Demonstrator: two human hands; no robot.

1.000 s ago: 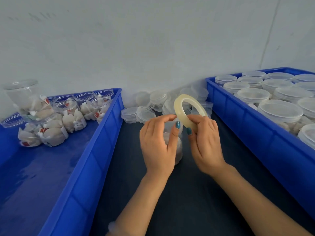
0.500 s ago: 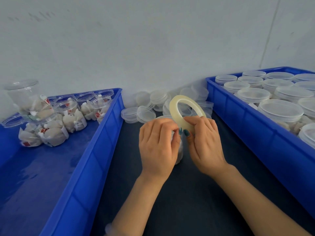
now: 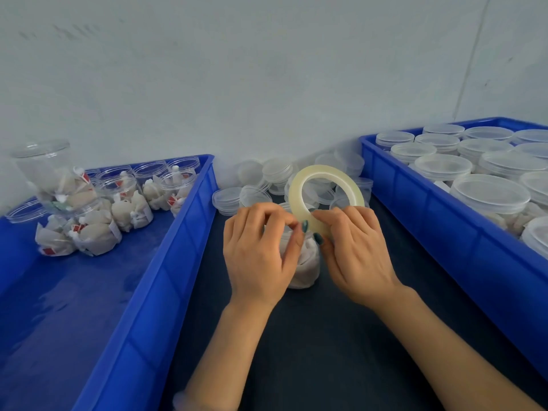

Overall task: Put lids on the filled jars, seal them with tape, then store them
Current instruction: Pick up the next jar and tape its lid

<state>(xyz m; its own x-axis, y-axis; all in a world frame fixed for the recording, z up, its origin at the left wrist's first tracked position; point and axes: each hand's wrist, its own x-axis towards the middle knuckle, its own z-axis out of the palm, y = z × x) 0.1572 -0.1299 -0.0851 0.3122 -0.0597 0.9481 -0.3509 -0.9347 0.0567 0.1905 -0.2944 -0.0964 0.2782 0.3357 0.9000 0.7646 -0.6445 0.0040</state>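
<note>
A clear filled jar [image 3: 305,265] stands on the dark table between my hands, mostly hidden by them. My right hand [image 3: 355,250] grips a pale roll of clear tape [image 3: 296,191] by its lower edge, just above the jar. My left hand [image 3: 261,250] curls against the jar's left side, its thumb and forefinger pinched together at the roll's lower edge, apparently on the tape's end. The jar's lid is hidden by my fingers.
A blue crate [image 3: 166,262] on the left holds several open filled jars [image 3: 124,197]. Another blue crate [image 3: 439,221] on the right holds several lidded jars [image 3: 489,197]. Loose clear lids [image 3: 255,194] lie piled by the wall behind my hands.
Both hands have come down closer to the jar with the tape roll. My left fingers have curled and now pinch at the roll's lower edge.
</note>
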